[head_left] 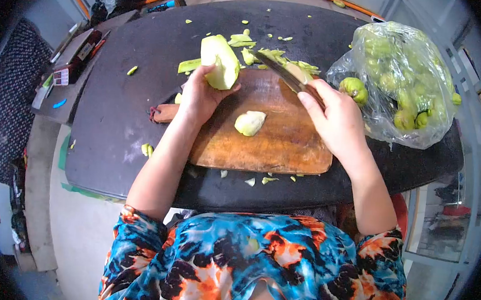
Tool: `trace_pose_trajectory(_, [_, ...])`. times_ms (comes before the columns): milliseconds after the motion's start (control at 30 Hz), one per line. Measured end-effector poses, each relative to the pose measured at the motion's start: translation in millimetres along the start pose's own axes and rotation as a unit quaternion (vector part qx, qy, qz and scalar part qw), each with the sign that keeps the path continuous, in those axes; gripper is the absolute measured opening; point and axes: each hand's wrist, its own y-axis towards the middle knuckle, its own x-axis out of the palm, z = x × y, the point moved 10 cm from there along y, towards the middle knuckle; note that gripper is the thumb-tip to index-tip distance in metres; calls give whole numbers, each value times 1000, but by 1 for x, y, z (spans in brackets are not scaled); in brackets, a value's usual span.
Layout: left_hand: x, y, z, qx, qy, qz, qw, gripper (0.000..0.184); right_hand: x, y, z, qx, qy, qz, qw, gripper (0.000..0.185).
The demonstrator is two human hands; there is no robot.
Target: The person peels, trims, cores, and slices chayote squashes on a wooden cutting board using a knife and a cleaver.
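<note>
Above the upper left part of the wooden cutting board (218, 148), my left hand (202, 94) holds a large pale green peeled vegetable (219, 62), its fingers wrapped round the lower end. My right hand (337, 118) is closed on the handle of a dark-bladed knife (282, 70), the blade pointing up and left towards the vegetable without touching it. A pale cut piece (250, 123) lies on the board between my hands. Green peelings (242, 40) are strewn along and beyond the board's far edge.
A clear plastic bag (407, 83) of green vegetables stands on the dark table (115, 102) at the right, with one green vegetable (354, 90) at its opening. Small scraps (147, 149) dot the table. A side table (60, 93) with boxes is at the left.
</note>
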Motion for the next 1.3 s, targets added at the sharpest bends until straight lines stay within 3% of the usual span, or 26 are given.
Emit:
trace_pose_trajectory(200, [32,-7,25,22,-20,-76,997,45,-3,11,-9,-54,13,62,996,28])
trace_pose_trajectory(300, [10,-10,26,0,82,-98,992,44,1,6,-10,-94,14,104,990,28])
trace_pose_trajectory(367, [-8,-16,42,74,121,25,990,42,8,0,-12,-111,26,105,988,29])
trace_pose_trajectory(433, [-25,-23,60,117,120,109,980,41,23,-8,-19,-121,-19,41,992,30])
trace_pose_trajectory(500, [-32,-19,88,204,115,88,968,38,40,-15,-30,-147,-45,-14,988,31])
trace_pose_trajectory(600, [-45,-24,110,236,108,97,961,38,72,-25,-31,-164,-84,-77,980,33])
trace_pose_trajectory(700, [-54,-24,113,248,80,115,958,38,78,-25,-30,-169,-76,-87,979,34])
trace_pose_trajectory(867, [-56,-18,95,194,61,134,970,39,67,-20,-30,-201,-69,-48,976,38])
trace_pose_trajectory(933, [-35,-25,88,187,120,99,970,47,62,-14,-22,-149,78,-44,985,40])
trace_pose_trajectory(1000, [15,-38,70,169,228,29,958,54,42,-8,-12,-119,210,21,970,43])
trace_pose_trajectory(1067, [46,-47,45,149,358,-79,918,60,38,-8,0,-48,316,12,947,47])
trace_pose_trajectory(1100, [56,-53,28,133,423,-126,887,62,43,-9,3,11,427,-60,902,46])
trace_pose_trajectory(1133, [72,-63,14,105,459,-143,870,61,37,-7,-7,-83,394,-40,914,49])
trace_pose_trajectory(1167, [84,-74,3,74,497,-152,851,59,39,-8,-11,-110,381,-33,918,46])
trace_pose_trajectory(1233, [100,-81,-12,90,481,-160,857,59,48,-10,-9,-82,381,-92,917,42])
trace_pose_trajectory(1300, [97,-77,-13,79,456,-166,871,63,60,-3,2,-61,423,-87,900,39])
